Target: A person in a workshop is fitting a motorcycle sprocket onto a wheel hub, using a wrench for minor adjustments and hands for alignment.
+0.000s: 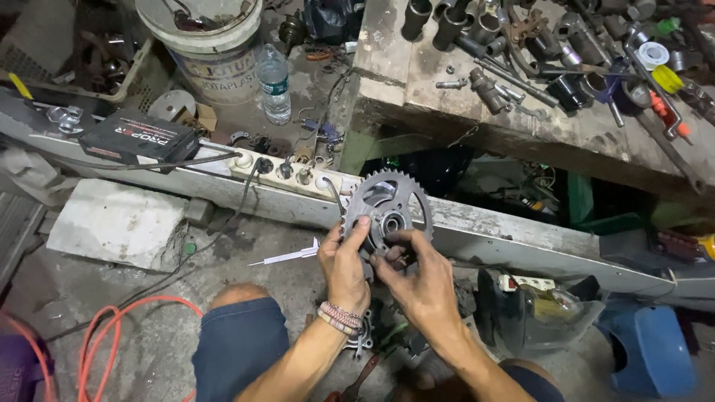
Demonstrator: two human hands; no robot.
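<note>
Both grips were closed on the sprocket (388,211): left hand (344,265) at its lower left rim, right hand (417,277) fingering the hub. The disc stood upright, face toward the wearer, above the hands, over the floor (149,327).

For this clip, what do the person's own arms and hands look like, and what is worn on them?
Both forearms are bare, with no sleeves and no gloves. The left hand has a stack of beaded or braided bracelets around its wrist, in pink, white and dark tones. The right hand and its wrist carry nothing. The fingers look smudged with dark grime.
</note>
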